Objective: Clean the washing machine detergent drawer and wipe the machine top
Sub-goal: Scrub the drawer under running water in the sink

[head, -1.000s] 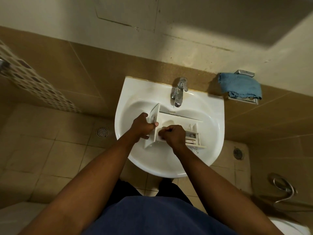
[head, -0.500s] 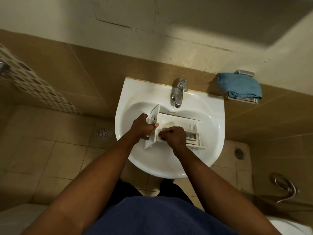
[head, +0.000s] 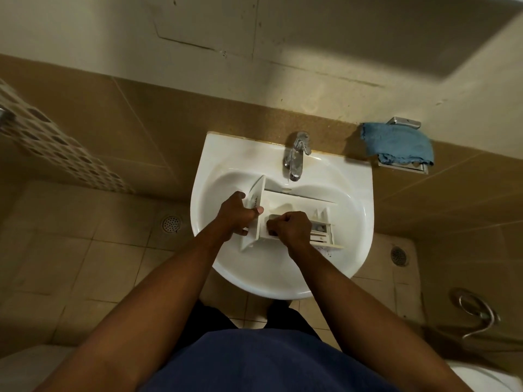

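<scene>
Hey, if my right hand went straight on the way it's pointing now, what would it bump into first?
Probably the front panel of the detergent drawer: the right hand sits inside it, pointing up-left at that panel, close to where the left hand grips. Depth is hard to judge.

One white washbasin (head: 283, 284) at mid-frame, and one chrome tap (head: 296, 155) at its top edge. One white detergent drawer (head: 294, 200) in the bowl. Two hands in shot: left hand (head: 233, 215), right hand (head: 291, 226). One blue cloth (head: 396, 144) at upper right, one metal rack (head: 404, 166) under it. Two round floor drains: left drain (head: 171, 223), right drain (head: 399, 255). One looped metal hose (head: 478, 315) at lower right.
</scene>
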`<act>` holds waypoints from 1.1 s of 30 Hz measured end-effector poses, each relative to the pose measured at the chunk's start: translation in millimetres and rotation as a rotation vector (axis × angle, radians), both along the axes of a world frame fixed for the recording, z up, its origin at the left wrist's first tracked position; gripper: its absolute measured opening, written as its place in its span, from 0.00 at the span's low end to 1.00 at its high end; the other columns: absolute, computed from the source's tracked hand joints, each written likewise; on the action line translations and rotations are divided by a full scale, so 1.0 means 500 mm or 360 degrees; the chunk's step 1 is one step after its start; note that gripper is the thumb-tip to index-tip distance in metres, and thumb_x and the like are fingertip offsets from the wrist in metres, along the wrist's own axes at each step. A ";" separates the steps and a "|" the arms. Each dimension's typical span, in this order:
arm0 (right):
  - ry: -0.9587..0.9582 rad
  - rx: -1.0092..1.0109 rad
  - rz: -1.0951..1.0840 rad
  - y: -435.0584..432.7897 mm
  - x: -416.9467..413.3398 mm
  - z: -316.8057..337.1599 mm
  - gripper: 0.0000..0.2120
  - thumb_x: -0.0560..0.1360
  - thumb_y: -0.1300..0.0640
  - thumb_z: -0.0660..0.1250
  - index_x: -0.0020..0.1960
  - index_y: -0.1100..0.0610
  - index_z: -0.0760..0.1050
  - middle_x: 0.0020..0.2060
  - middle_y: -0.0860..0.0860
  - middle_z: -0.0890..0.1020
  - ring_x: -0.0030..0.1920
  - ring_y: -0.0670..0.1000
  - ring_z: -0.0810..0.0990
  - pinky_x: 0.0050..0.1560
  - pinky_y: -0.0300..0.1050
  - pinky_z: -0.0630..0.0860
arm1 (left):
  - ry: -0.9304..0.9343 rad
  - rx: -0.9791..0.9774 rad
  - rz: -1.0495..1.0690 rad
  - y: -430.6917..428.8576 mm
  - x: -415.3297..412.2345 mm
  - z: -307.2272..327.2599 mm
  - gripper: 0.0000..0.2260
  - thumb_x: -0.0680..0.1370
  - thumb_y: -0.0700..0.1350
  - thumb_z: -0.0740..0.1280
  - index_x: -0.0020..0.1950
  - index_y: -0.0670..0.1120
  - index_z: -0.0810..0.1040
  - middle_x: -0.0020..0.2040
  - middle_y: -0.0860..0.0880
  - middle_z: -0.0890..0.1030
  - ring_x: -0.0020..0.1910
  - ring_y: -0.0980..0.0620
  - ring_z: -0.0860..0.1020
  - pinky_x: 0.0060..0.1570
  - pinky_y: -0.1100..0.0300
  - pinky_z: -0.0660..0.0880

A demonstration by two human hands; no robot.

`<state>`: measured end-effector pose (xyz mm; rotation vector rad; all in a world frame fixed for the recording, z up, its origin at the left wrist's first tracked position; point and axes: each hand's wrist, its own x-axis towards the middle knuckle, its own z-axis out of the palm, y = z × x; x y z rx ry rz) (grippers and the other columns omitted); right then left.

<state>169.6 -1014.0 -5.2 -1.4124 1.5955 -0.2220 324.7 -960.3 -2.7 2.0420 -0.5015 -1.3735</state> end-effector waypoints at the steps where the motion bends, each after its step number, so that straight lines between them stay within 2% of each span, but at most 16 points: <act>1: -0.0018 0.0029 -0.0019 -0.001 -0.002 0.000 0.03 0.64 0.61 0.79 0.35 0.58 0.85 0.30 0.53 0.85 0.35 0.52 0.86 0.45 0.52 0.86 | 0.0000 -0.0003 0.0002 0.001 0.000 0.000 0.35 0.76 0.51 0.76 0.78 0.48 0.63 0.67 0.42 0.75 0.54 0.41 0.81 0.29 0.57 0.80; 3: -0.0108 0.0132 -0.0080 -0.012 -0.008 0.005 0.03 0.64 0.64 0.78 0.36 0.61 0.85 0.30 0.54 0.85 0.33 0.54 0.85 0.42 0.51 0.85 | 0.0003 -0.0009 0.0009 0.002 -0.001 0.000 0.35 0.76 0.51 0.75 0.78 0.48 0.63 0.67 0.42 0.75 0.53 0.42 0.81 0.28 0.58 0.79; 4: -0.0189 0.0205 -0.0182 -0.026 -0.011 0.012 0.03 0.63 0.65 0.77 0.36 0.63 0.85 0.29 0.56 0.84 0.30 0.54 0.83 0.37 0.49 0.83 | 0.0009 -0.0011 0.0015 0.002 -0.001 -0.001 0.35 0.76 0.51 0.75 0.78 0.48 0.63 0.66 0.42 0.76 0.53 0.43 0.81 0.29 0.57 0.80; 6: -0.0496 0.0454 -0.0523 -0.068 -0.010 0.034 0.02 0.67 0.67 0.74 0.38 0.66 0.82 0.30 0.59 0.82 0.27 0.54 0.79 0.30 0.43 0.78 | 0.0030 -0.0006 0.0022 0.003 0.000 -0.001 0.35 0.76 0.52 0.75 0.78 0.48 0.63 0.65 0.42 0.77 0.52 0.43 0.82 0.30 0.57 0.80; 7: -0.0692 0.0552 -0.0668 -0.094 -0.007 0.044 0.02 0.71 0.68 0.71 0.40 0.66 0.81 0.32 0.60 0.82 0.29 0.54 0.80 0.30 0.42 0.80 | 0.0037 -0.0003 0.0023 0.003 0.001 -0.001 0.35 0.75 0.52 0.75 0.78 0.48 0.63 0.65 0.42 0.77 0.52 0.43 0.82 0.30 0.57 0.81; 9: -0.1002 0.0588 -0.0826 -0.151 0.001 0.051 0.03 0.77 0.67 0.66 0.46 0.66 0.79 0.38 0.61 0.83 0.37 0.57 0.83 0.41 0.47 0.85 | 0.0030 0.0002 0.0017 0.001 0.000 -0.002 0.35 0.76 0.52 0.75 0.78 0.48 0.63 0.66 0.42 0.76 0.52 0.43 0.82 0.29 0.58 0.80; 11: -0.1179 0.0607 -0.0874 -0.198 0.014 0.049 0.04 0.78 0.64 0.65 0.47 0.64 0.76 0.39 0.60 0.81 0.41 0.58 0.83 0.52 0.55 0.84 | 0.0009 0.0010 0.0009 0.000 -0.002 0.000 0.34 0.76 0.52 0.75 0.77 0.48 0.64 0.66 0.42 0.76 0.53 0.43 0.82 0.28 0.59 0.79; 12: -0.1289 0.0687 -0.0898 -0.214 0.022 0.048 0.05 0.79 0.62 0.63 0.49 0.64 0.75 0.41 0.60 0.81 0.43 0.58 0.83 0.53 0.58 0.84 | 0.0001 0.0014 0.0008 0.000 -0.003 0.000 0.34 0.76 0.52 0.75 0.77 0.48 0.64 0.65 0.42 0.76 0.53 0.43 0.81 0.29 0.58 0.80; 14: -0.1480 0.0897 -0.0944 -0.232 0.036 0.046 0.09 0.80 0.61 0.59 0.56 0.65 0.72 0.50 0.64 0.81 0.49 0.63 0.83 0.49 0.59 0.84 | -0.0012 0.0025 0.0005 0.001 -0.005 0.000 0.33 0.77 0.52 0.75 0.77 0.48 0.64 0.65 0.42 0.76 0.54 0.42 0.81 0.35 0.54 0.83; 16: -0.1537 0.1034 -0.0906 -0.236 0.046 0.049 0.15 0.80 0.63 0.54 0.61 0.70 0.72 0.52 0.67 0.82 0.46 0.64 0.85 0.43 0.55 0.85 | -0.0031 0.0038 -0.0006 0.003 -0.007 0.002 0.32 0.77 0.52 0.74 0.76 0.48 0.64 0.64 0.42 0.77 0.55 0.42 0.81 0.38 0.51 0.84; 19: -0.1598 0.1121 -0.0852 -0.227 0.052 0.064 0.19 0.81 0.62 0.51 0.56 0.75 0.75 0.41 0.66 0.84 0.40 0.64 0.87 0.40 0.53 0.85 | -0.0072 0.0060 -0.0025 0.004 -0.010 0.004 0.31 0.77 0.54 0.73 0.76 0.48 0.65 0.62 0.43 0.78 0.54 0.43 0.81 0.35 0.52 0.83; 21: -0.1621 0.1127 -0.0874 -0.222 0.052 0.066 0.20 0.81 0.62 0.50 0.54 0.75 0.75 0.43 0.67 0.84 0.41 0.65 0.87 0.41 0.53 0.86 | -0.0104 0.0072 -0.0053 0.003 -0.011 0.008 0.31 0.78 0.54 0.73 0.76 0.48 0.65 0.62 0.43 0.78 0.54 0.43 0.81 0.34 0.53 0.82; 26: -0.1561 0.1120 -0.0814 -0.218 0.041 0.047 0.20 0.79 0.63 0.50 0.56 0.74 0.76 0.54 0.70 0.82 0.54 0.68 0.83 0.52 0.60 0.84 | -0.0107 0.0095 -0.0094 -0.001 -0.005 0.010 0.32 0.78 0.55 0.73 0.77 0.48 0.64 0.61 0.44 0.79 0.51 0.45 0.83 0.37 0.52 0.82; 29: -0.1402 0.1032 -0.0646 -0.207 0.038 0.040 0.19 0.80 0.63 0.50 0.55 0.73 0.75 0.52 0.70 0.83 0.52 0.67 0.85 0.52 0.58 0.84 | -0.0098 0.0100 -0.0106 -0.001 -0.005 0.012 0.32 0.78 0.55 0.73 0.77 0.48 0.63 0.62 0.43 0.79 0.51 0.44 0.83 0.36 0.52 0.82; 31: -0.1290 0.0944 -0.0589 -0.193 0.042 0.036 0.21 0.82 0.62 0.49 0.60 0.74 0.74 0.53 0.70 0.83 0.53 0.67 0.85 0.54 0.57 0.84 | -0.0083 0.0097 -0.0094 -0.001 -0.006 0.014 0.32 0.78 0.55 0.73 0.77 0.48 0.64 0.62 0.43 0.78 0.51 0.44 0.83 0.34 0.53 0.81; 33: -0.1277 0.0887 -0.0596 -0.172 0.044 0.025 0.22 0.85 0.59 0.50 0.66 0.73 0.73 0.60 0.69 0.81 0.60 0.66 0.82 0.62 0.58 0.80 | -0.0065 0.0097 -0.0080 -0.002 -0.006 0.012 0.32 0.78 0.54 0.73 0.77 0.49 0.64 0.62 0.43 0.79 0.51 0.44 0.83 0.32 0.54 0.80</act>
